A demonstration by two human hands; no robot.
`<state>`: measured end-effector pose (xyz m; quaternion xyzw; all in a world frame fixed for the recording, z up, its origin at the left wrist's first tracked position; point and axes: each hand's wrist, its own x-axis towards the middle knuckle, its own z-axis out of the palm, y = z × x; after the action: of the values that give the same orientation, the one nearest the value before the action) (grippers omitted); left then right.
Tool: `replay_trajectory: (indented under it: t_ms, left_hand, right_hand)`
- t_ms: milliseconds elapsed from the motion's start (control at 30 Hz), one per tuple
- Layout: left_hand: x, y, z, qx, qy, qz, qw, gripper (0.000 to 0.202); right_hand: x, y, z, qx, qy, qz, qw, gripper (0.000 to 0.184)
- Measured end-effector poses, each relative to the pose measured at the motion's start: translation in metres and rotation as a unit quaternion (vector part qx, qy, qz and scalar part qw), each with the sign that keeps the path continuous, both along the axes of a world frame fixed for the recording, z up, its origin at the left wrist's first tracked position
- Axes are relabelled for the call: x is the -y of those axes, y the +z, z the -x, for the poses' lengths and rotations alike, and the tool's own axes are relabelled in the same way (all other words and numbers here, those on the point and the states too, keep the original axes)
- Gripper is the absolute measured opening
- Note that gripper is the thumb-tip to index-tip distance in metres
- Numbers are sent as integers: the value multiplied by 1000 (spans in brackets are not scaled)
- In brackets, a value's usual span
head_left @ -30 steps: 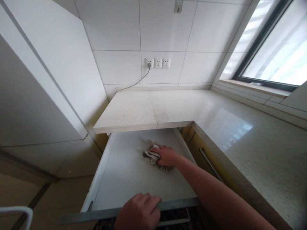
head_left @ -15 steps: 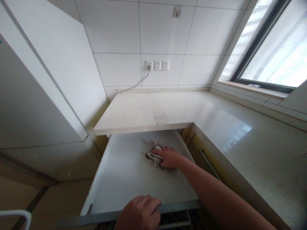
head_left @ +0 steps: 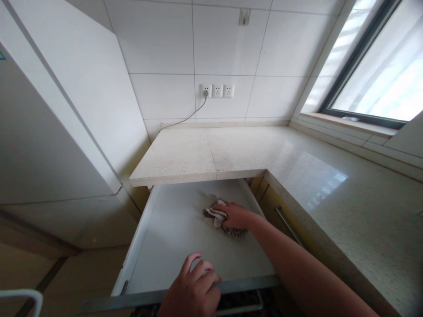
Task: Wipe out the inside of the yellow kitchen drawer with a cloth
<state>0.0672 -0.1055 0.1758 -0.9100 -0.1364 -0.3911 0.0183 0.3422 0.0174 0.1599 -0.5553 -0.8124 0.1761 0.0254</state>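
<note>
My right hand presses a crumpled, patterned brown-and-white cloth against the white bottom of a pulled-out drawer. The fingers are bent over the cloth, which bunches out to the left and below the palm. My left hand is at the drawer's grey front edge, fingers loosely bent and apart, the index finger raised above the drawer floor. Its thumb and whatever lies under the palm are hidden.
A pale stone countertop overhangs the drawer's back and turns along the right side. A yellow cabinet front with a metal handle flanks the drawer. White tall cabinet stands left. A cord runs from the wall socket.
My left hand's fingers have lifted and spread from the drawer's front edge, the index finger most. My right hand and the cloth have shifted slightly to the right.
</note>
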Motion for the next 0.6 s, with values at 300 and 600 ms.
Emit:
replay_trajectory:
  t_ms: [300, 600]
  left_hand:
    - [2, 0, 0, -11, 1, 12, 1000, 23]
    - [2, 1, 0, -14, 4, 18, 1000, 21]
  right_hand:
    - [3, 3, 12, 37, 20, -7, 999, 78]
    - [-2, -6, 1, 62, -101, -27, 993, 76]
